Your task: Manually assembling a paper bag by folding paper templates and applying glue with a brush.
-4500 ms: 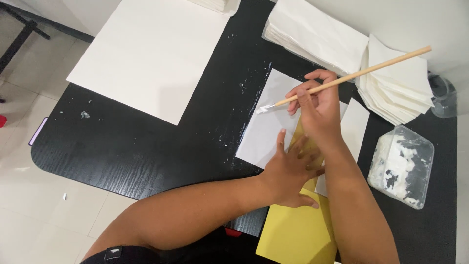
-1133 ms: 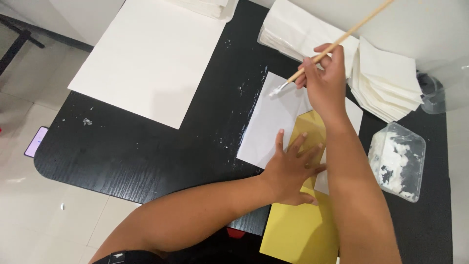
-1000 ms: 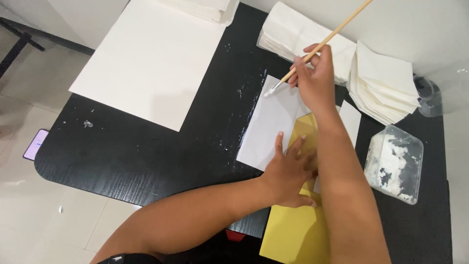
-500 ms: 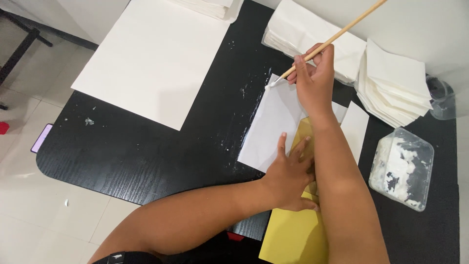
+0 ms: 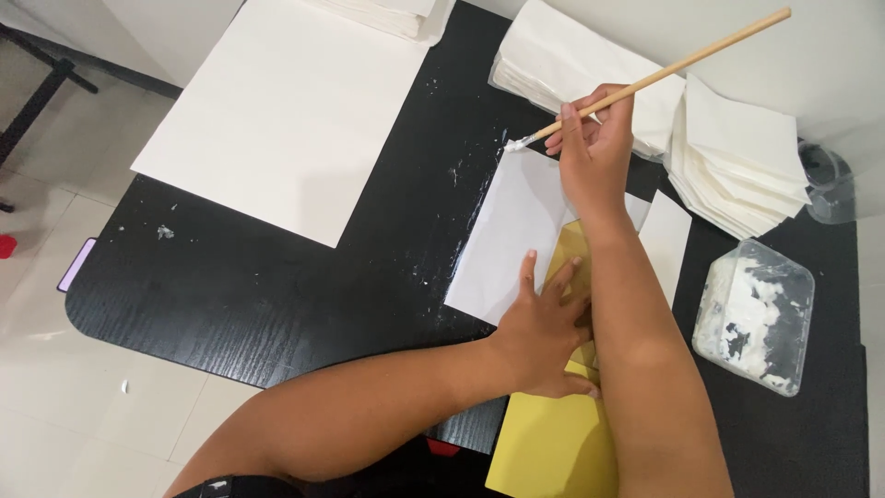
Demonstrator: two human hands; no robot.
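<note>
your right hand (image 5: 597, 148) has its fingers pinched round the brush (image 5: 645, 81) — bristle tip just beyond them, on the white sheet (image 5: 513, 231) corner. left hand (image 5: 544, 325) (fingers spread flat) presses the yellow paper (image 5: 551, 443).

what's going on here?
A person is brushing white paste onto paper at a black table. The right hand holds a wooden brush, its tip at the top edge of a white sheet. The left hand presses flat on the white sheet and a yellow sheet. A clear tub of paste sits to the right, folded white paper stacks behind.
</note>
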